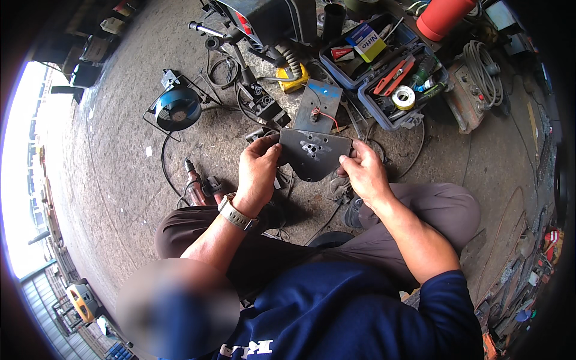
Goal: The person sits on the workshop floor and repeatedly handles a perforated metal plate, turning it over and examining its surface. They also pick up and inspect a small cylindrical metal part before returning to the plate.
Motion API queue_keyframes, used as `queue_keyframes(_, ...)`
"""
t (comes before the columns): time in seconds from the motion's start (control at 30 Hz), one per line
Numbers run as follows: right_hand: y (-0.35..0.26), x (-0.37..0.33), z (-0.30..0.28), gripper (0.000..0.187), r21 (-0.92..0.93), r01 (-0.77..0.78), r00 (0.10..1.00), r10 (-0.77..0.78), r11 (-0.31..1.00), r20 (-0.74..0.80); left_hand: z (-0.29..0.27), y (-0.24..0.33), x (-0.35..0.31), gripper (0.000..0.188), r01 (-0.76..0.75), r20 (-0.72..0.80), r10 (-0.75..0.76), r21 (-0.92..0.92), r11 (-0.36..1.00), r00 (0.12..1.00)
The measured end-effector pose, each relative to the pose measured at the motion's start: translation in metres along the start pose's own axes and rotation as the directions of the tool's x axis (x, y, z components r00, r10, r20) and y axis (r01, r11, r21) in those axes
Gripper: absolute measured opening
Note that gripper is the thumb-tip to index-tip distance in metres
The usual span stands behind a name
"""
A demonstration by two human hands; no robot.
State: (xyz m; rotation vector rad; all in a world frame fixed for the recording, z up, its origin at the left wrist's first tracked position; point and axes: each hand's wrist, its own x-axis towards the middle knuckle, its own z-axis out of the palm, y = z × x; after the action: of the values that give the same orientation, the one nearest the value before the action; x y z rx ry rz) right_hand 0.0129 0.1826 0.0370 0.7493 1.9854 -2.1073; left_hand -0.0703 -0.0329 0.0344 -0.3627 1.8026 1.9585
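A dark metal plate point(300, 165) with a rounded lower edge and several drilled holes is held up between my hands. My left hand point(258, 166) pinches its left edge, thumb on the face. At the opposite edge, my right hand point(364, 172) grips with the thumb in front and fingers behind. Just beyond it, a second flat metal plate point(311, 102) with a blue mark lies on the ground, a small metal fitting point(315, 113) and a thin red wire on top. The lower end of that plate is hidden behind the held one.
A blue toolbox point(384, 117) full of tools and tape stands at the far right, near a red cylinder point(443, 18) and coiled cable point(483, 75). Leftward are a round blue fan point(178, 108) and a power drill point(195, 187). Cables cross the concrete floor; a magnetic-drill-like machine point(261, 105) lies ahead.
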Motion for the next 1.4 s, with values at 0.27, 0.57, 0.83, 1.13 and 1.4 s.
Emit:
queue_keyframes(0.27, 0.006, 0.003, -0.001, 0.026, -0.025, 0.023, 1.0, -0.023, 0.999, 0.02, -0.001, -0.001, 0.003, 0.026, 0.011, 0.005, -0.011, 0.011, 1.0, 1.0)
queue_keyframes(0.57, 0.001, 0.003, -0.001, 0.025, -0.051, 0.013, 1.0, -0.012, 0.999, 0.026, -0.003, -0.007, 0.008, 0.026, 0.01, 0.01, -0.01, 0.031, 0.999, 1.0)
queue_keyframes(0.83, 0.004, 0.004, 0.0, 0.024, -0.027, 0.007, 1.0, -0.007, 1.0, 0.009, -0.004, -0.008, 0.012, 0.027, 0.024, -0.001, -0.024, 0.055, 0.998, 1.0)
queue_keyframes(1.13, 0.009, 0.009, -0.002, 0.018, -0.056, -0.008, 1.0, 0.009, 0.998, 0.015, -0.002, -0.004, 0.013, 0.026, 0.05, -0.022, -0.049, 0.064, 0.997, 0.999)
queue_keyframes(1.4, 0.009, 0.01, -0.001, 0.017, -0.005, 0.004, 1.0, -0.004, 1.0, 0.028, -0.004, -0.011, 0.005, 0.026, 0.179, -0.049, -0.183, -0.079, 0.981, 0.982)
